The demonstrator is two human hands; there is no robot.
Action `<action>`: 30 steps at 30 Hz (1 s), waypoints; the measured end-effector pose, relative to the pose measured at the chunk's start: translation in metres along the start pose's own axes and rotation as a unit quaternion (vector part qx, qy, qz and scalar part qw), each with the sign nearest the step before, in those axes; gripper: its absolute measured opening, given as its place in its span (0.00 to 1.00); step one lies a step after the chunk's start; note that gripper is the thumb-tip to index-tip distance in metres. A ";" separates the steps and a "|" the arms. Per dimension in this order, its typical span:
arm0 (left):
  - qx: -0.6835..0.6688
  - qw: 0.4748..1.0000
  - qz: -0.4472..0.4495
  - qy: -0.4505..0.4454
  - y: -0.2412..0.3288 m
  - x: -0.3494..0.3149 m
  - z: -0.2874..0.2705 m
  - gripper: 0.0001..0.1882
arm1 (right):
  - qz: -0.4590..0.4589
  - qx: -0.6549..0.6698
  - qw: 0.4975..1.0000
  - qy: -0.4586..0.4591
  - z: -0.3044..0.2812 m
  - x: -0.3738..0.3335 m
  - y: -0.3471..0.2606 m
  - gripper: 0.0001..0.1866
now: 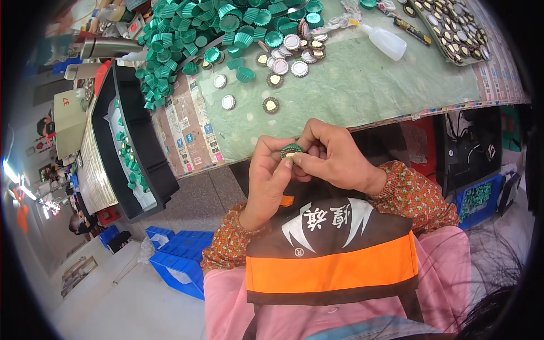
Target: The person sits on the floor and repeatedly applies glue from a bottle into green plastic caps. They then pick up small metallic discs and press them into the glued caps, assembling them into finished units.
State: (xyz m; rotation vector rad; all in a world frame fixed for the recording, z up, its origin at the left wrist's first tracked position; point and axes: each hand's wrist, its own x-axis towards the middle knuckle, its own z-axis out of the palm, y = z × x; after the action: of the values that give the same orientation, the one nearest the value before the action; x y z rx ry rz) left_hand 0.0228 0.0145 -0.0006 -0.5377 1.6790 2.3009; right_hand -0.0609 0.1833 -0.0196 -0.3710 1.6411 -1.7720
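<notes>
Close to my body, just off the table's front edge, both hands come together on one small green fluted cup [292, 148]. A brown and cream crimped cap shows inside it. The fingers of my left hand [271, 167] are closed round its left side. My right hand [334, 158] pinches it from the right, the thumb pressing at the cream middle. My fingertips hide its underside. On the green cloth [340, 93] beyond my hands lies a loose crimped cap [271, 105] with a cream middle, and more caps [280, 67], silver and brown, are scattered behind it.
A big heap of green fluted cups [175, 39] covers the far left. Further right are a white squeeze bottle [387, 42], a yellow-black marker-like tube [412, 31] and a tray of caps [476, 54]. A black bin [148, 147] stands left; blue crates [181, 263] sit below.
</notes>
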 end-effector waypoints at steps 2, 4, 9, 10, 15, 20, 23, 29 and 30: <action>0.001 1.000 -0.012 0.006 -0.003 0.002 -0.001 0.13 | 0.009 0.008 1.000 -0.005 -0.001 0.000 0.001 0.10; -0.006 1.000 -0.021 0.015 -0.004 0.001 -0.004 0.12 | 0.041 0.040 0.998 -0.035 -0.003 0.002 -0.002 0.09; -0.084 0.995 -0.054 0.032 0.005 0.007 -0.017 0.13 | 0.009 0.020 0.999 -0.039 -0.015 0.003 -0.017 0.09; -0.100 0.993 -0.046 0.044 0.010 0.007 -0.024 0.14 | 0.004 -0.036 0.999 -0.025 -0.024 0.002 -0.020 0.10; -0.238 0.960 0.107 0.098 0.054 -0.003 -0.097 0.15 | -0.164 -0.248 0.925 0.238 -0.073 0.005 -0.035 0.09; -0.356 0.883 0.294 0.077 0.115 -0.021 -0.184 0.21 | -0.259 -0.594 0.679 0.346 -0.125 0.015 -0.050 0.20; -0.324 0.894 0.275 0.139 0.117 -0.005 -0.179 0.24 | -0.217 -0.621 0.676 0.333 -0.136 0.019 -0.040 0.25; 0.294 0.900 0.203 0.251 0.092 0.076 -0.117 0.17 | -0.193 -0.639 0.673 0.319 -0.143 0.031 -0.022 0.24; 0.374 0.864 0.219 0.257 0.092 0.088 -0.113 0.15 | -0.198 -0.641 0.671 0.316 -0.144 0.034 -0.020 0.24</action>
State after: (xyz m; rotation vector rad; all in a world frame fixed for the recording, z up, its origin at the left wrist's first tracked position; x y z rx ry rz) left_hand -0.0767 -0.1229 0.0101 -0.6611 2.9979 1.5459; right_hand -0.1817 0.2702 -0.0316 -0.8084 3.3911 -0.5970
